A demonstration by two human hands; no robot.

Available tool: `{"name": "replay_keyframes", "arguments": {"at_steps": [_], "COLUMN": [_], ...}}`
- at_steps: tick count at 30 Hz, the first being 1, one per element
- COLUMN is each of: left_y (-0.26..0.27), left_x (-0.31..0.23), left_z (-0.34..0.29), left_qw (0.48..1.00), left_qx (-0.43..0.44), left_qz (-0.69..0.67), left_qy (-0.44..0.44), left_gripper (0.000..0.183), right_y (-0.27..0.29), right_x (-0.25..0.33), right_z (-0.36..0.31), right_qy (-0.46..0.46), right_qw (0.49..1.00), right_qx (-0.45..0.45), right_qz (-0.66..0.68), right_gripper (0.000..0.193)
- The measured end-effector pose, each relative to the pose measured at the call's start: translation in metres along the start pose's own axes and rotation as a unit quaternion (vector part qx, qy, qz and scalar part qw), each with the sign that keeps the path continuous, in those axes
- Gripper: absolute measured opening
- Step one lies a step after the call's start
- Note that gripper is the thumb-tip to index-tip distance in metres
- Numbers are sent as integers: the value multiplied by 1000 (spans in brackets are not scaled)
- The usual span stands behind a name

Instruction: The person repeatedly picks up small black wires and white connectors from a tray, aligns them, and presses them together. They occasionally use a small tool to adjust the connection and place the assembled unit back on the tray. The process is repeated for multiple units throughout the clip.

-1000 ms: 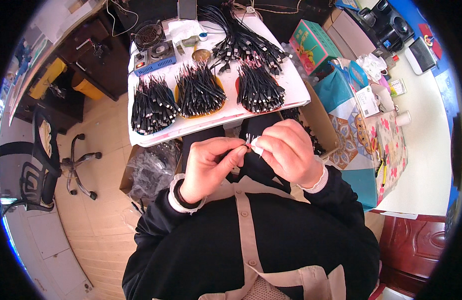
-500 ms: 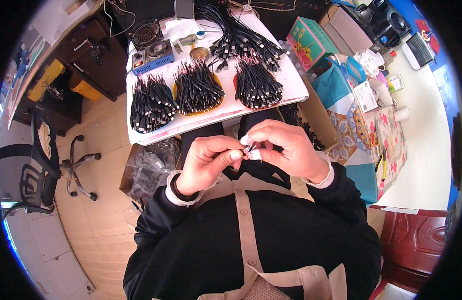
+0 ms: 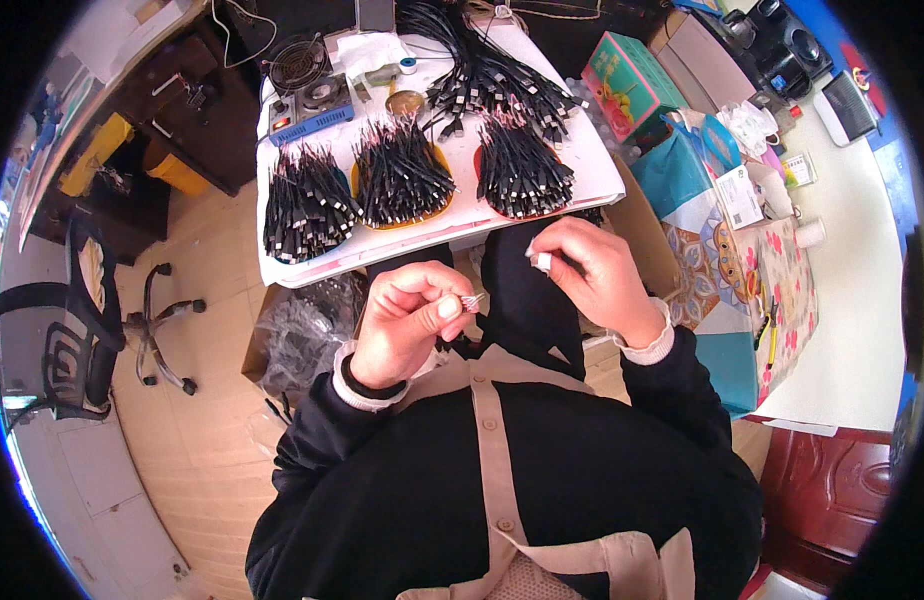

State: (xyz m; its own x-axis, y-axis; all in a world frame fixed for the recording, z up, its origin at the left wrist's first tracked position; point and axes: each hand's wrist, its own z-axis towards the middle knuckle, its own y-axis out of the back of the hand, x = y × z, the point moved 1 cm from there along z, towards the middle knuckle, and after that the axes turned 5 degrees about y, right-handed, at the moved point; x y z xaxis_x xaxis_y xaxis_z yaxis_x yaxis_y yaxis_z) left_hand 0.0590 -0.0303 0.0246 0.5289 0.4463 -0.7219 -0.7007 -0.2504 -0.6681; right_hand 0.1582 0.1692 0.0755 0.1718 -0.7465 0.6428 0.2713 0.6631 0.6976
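In front of my lap, my left hand (image 3: 407, 320) pinches a small bunch of thin wire ends (image 3: 471, 302) between thumb and fingers. Pinkish and bare metal-looking tips stick out to the right; the rest of the bunch is hidden by the hand. My right hand (image 3: 597, 275) is apart from it, over my right thigh, with bent fingers. White coverings sit on its thumb and index fingertip, which come close together; whether anything is between them is too small to make out. Nearest ahead, black cables with metal plugs (image 3: 525, 180) lie heaped on the white table (image 3: 432, 240).
More cable bundles (image 3: 400, 180) lie on the table, with a blue device (image 3: 317, 115) and fan behind. An open carton (image 3: 647, 235) stands right of the table, before a flowered box (image 3: 782, 290). A bag-lined carton (image 3: 307, 335) is at lower left, an office chair (image 3: 82, 320) beyond.
My right hand has parted from the left and moved right and slightly up. The left hand stays nearly in place, keeping hold of the wire ends. The whole view has shifted slightly.
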Motion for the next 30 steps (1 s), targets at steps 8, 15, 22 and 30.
{"name": "replay_keyframes", "arguments": {"at_steps": [8, 15, 22, 30], "left_y": [-3, -7, -4, -4], "left_x": [2, -10, -12, 4], "left_z": [2, -2, 1, 2], "left_qw": [999, 946, 884, 980], "left_qx": [20, -1, -26, -51], "left_qz": [45, 319, 449, 187], "left_qy": [7, -64, -126, -51], "left_gripper": [11, 7, 7, 7], "right_y": [-9, -14, -32, -20], "right_x": [27, 28, 13, 29], "right_z": [3, -3, -5, 3], "right_qy": [163, -6, -189, 260], "right_qw": [973, 963, 824, 960], "right_qx": [-6, 73, 92, -86], "right_qz": [161, 260, 526, -50], "right_gripper": [25, 4, 9, 13]}}
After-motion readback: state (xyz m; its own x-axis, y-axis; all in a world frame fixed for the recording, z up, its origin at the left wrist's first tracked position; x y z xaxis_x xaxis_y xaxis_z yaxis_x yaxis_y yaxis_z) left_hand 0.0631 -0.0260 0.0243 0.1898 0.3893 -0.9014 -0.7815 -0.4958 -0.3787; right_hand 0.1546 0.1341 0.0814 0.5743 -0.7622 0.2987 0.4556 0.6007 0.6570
